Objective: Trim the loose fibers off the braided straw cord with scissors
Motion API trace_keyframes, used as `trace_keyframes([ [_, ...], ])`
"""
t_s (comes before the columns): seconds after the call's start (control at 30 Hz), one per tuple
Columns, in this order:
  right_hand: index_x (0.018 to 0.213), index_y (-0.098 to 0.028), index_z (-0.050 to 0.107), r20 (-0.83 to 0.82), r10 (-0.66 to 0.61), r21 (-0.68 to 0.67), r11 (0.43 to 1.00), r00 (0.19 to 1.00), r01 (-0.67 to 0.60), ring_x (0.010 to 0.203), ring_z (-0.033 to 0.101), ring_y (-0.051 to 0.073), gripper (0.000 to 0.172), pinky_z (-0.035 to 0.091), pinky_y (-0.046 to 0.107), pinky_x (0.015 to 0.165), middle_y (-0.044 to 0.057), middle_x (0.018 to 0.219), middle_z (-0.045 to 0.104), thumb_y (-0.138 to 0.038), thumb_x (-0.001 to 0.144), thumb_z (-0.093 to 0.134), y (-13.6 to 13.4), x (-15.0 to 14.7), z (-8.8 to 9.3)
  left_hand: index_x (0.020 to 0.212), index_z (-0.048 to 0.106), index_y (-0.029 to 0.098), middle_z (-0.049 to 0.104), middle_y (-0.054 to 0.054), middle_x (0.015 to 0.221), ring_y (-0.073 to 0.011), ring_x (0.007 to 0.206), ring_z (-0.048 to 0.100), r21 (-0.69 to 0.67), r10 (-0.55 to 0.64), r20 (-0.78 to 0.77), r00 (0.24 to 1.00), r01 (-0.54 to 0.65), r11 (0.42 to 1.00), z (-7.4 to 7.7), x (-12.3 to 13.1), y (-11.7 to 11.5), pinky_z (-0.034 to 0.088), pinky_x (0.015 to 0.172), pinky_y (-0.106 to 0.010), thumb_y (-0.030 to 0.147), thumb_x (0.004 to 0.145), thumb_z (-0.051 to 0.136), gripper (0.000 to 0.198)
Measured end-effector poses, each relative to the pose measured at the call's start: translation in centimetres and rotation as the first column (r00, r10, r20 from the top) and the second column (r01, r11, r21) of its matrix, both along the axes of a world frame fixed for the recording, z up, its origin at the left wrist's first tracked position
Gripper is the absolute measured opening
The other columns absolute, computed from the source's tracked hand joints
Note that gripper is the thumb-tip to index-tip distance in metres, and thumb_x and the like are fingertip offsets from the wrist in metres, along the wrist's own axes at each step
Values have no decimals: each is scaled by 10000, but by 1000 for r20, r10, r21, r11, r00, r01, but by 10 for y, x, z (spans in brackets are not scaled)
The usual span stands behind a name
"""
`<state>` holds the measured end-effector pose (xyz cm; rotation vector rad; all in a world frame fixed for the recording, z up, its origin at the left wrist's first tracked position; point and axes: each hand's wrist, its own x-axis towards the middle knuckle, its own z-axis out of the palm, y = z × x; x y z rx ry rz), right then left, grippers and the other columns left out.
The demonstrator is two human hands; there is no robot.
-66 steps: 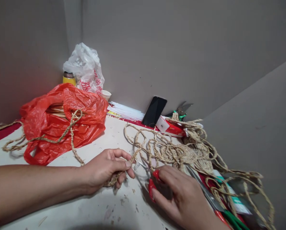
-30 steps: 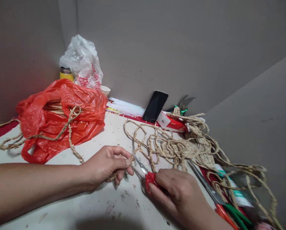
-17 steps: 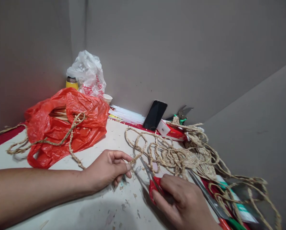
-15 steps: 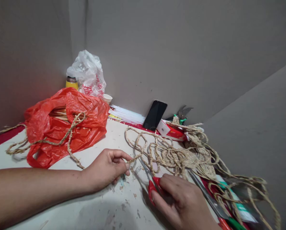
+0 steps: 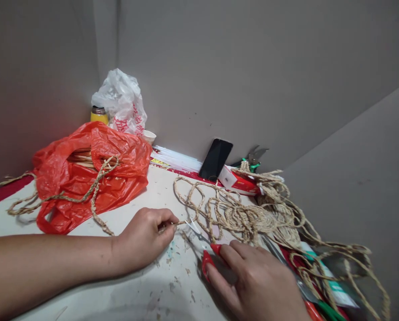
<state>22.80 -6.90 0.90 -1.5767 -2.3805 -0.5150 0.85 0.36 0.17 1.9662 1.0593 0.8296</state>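
My left hand (image 5: 152, 236) pinches a braided straw rope (image 5: 182, 222) between thumb and forefinger, its other fingers curled. Red-handled scissors (image 5: 202, 239) are in my right hand (image 5: 252, 281), with thumb and fingers through the loops. Their blades stand apart, the tips at the rope just right of my left fingertips. To the right, more of the braided rope lies in loose loops and a flat coil (image 5: 241, 218) on the white tabletop (image 5: 125, 294).
A red plastic bag (image 5: 119, 187) with straw strips and a braid sits at left. Behind are a white bag (image 5: 121, 98), yellow bottle (image 5: 99, 116), paper cup (image 5: 149, 136) and propped phone (image 5: 215, 159). Pruning shears (image 5: 257, 154) lie by the wall; green-handled shears (image 5: 329, 310) are at right.
The scissor blades have opened and moved slightly left, up to the rope. My left hand has shifted a little left, its fingers curled tighter on the rope.
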Motion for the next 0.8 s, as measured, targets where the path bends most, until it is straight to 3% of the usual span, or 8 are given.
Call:
trace_keyframes([
  [0.1, 635, -222, 555, 5, -11, -22, 1000, 1000, 11, 504, 504, 171, 247, 263, 284, 549, 15, 581, 556, -407, 797, 582, -1, -1, 1, 813, 678, 163, 688, -11, 720, -129, 659, 611, 192, -30, -72, 997, 43, 980, -4, -2, 0, 442, 629, -230, 127, 801, 512, 170],
  [0.23, 580, -224, 519, -44, -8, -101, 995, 999, 4, 453, 476, 141, 282, 252, 272, 512, -8, 524, 536, -395, 796, 579, -1, -4, 2, 855, 667, 151, 686, -41, 738, -157, 688, 623, 454, -43, -166, 985, 115, 883, -9, -6, 1, 466, 659, -263, 139, 837, 498, 171],
  [0.4, 511, -221, 462, -107, -52, -259, 966, 993, 22, 395, 446, 107, 362, 218, 265, 458, -26, 457, 527, -384, 822, 547, -1, -3, -2, 866, 657, 123, 653, -52, 691, -174, 640, 596, 604, -36, -240, 970, 178, 777, -8, -8, 1, 461, 603, -283, 128, 844, 479, 179],
  [0.5, 516, -213, 470, -151, -71, -294, 955, 986, 24, 384, 446, 95, 379, 220, 259, 444, -30, 453, 535, -364, 861, 512, 1, 2, -6, 860, 654, 122, 652, -52, 692, -174, 642, 598, 592, -35, -236, 971, 173, 787, -8, -8, 2, 463, 602, -282, 130, 844, 483, 172],
  [0.7, 542, -208, 428, -395, -26, -91, 996, 918, -11, 422, 423, 90, 371, 296, 216, 450, -39, 480, 465, -323, 891, 485, 6, 9, -10, 848, 656, 151, 672, -35, 711, -155, 664, 623, 469, -20, -151, 988, 89, 879, -9, -6, 3, 470, 633, -261, 133, 839, 498, 159],
  [0.8, 590, -205, 454, -501, 8, -103, 992, 865, -69, 469, 454, 94, 321, 347, 193, 475, -31, 529, 476, -270, 904, 448, 8, 6, -9, 848, 655, 162, 680, -33, 724, -150, 674, 628, 450, -33, -135, 990, 91, 889, -9, -6, 2, 470, 650, -256, 134, 838, 494, 163],
])
